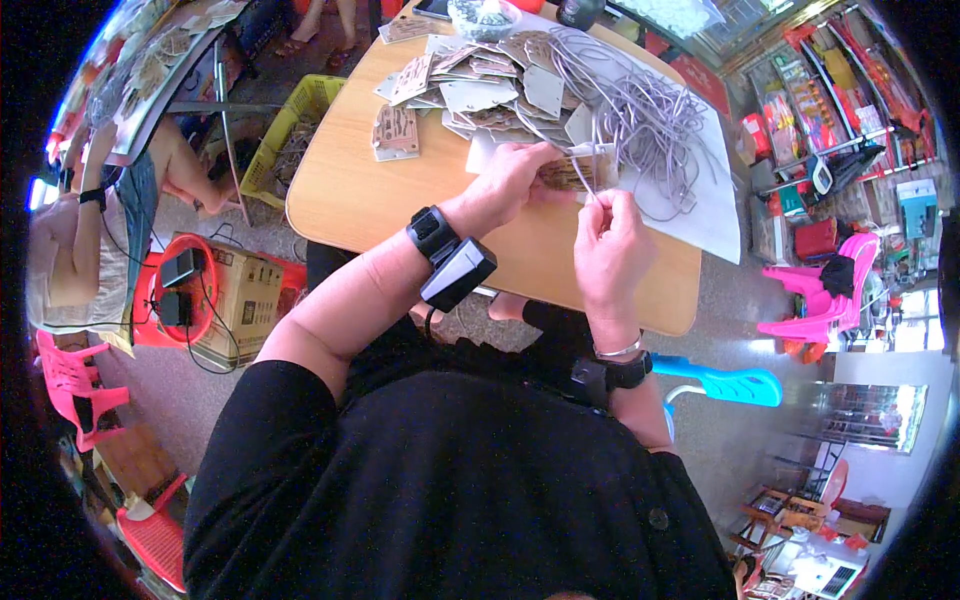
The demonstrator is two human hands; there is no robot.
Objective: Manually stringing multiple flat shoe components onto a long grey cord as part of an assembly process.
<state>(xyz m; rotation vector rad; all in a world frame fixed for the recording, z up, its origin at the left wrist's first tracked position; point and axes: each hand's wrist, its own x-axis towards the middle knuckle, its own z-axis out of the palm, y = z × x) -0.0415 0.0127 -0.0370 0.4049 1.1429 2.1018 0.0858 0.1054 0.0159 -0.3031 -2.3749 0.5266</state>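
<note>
Over the table's near part, my left hand [512, 185] is closed on the edge of a small flat brown card [568, 174], partly hidden by the fingers. Beside it my right hand [612, 250] pinches a thin grey-purple cord [590, 188], which crosses in front of the card's right part. A heap of similar flat cards [480, 95], white on one side and brown on the other, lies beyond my left hand. To the right, a loose tangle of grey-purple cords [660, 130] spreads over a white sheet [722, 215].
The light wooden table [350, 200] has a bowl [483, 18] at its far edge. A yellow crate [270, 165] and a cardboard box [240, 300] stand on the floor to the left. Another person [85, 240] sits at a table there. A blue seat [735, 385] is at the right.
</note>
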